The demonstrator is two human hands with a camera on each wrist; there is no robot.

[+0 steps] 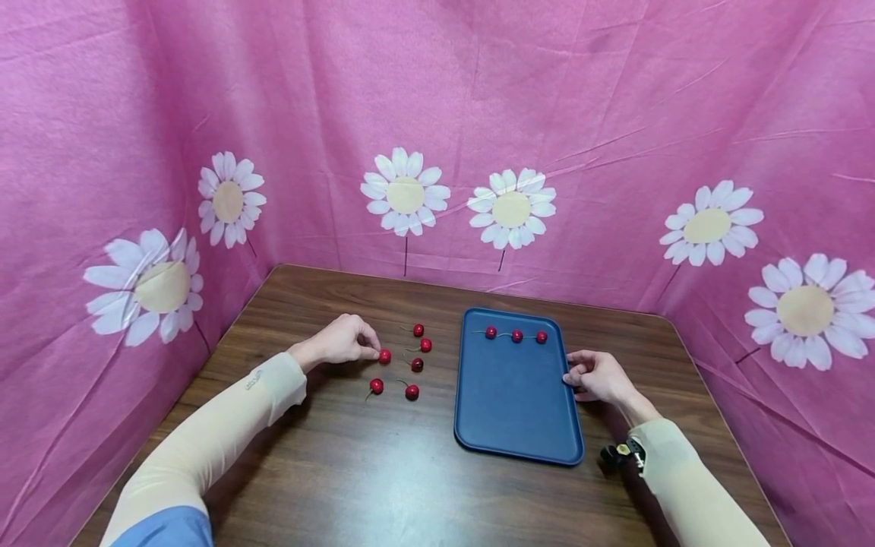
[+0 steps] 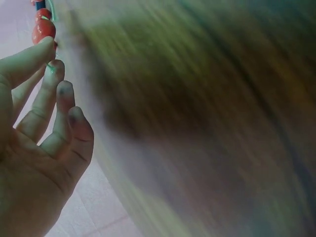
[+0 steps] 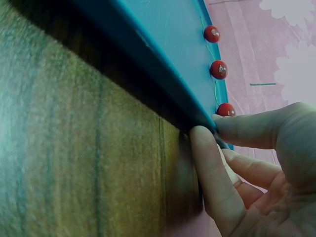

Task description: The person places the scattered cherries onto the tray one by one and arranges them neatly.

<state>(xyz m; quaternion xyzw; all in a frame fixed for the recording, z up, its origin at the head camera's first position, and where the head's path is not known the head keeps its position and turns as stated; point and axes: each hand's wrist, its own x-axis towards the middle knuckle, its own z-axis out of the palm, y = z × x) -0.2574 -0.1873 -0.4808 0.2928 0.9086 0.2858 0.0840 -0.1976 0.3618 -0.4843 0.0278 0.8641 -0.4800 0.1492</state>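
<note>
My left hand [image 1: 344, 339] pinches a red cherry [image 1: 385, 355] by its stem side, low over the table. In the left wrist view the green stem shows at the fingertips [image 2: 57, 66], and the cherry [image 2: 43, 30] sits just past the thumb. At the right, my right hand [image 1: 601, 377] grips the right rim of a dark blue tray [image 1: 519, 410]. Thumb and finger lie on either side of that rim in the right wrist view. Three cherries, among them a middle cherry [image 1: 516, 335], lie in a row along the tray's far end, stems pointing left.
Several loose cherries lie between the left hand and the tray, including a far cherry [image 1: 418, 330] and a near cherry [image 1: 376, 386]. The brown wooden table [image 1: 383, 471] is bordered by a pink curtain [image 1: 472, 91] with printed daisies at the back and sides.
</note>
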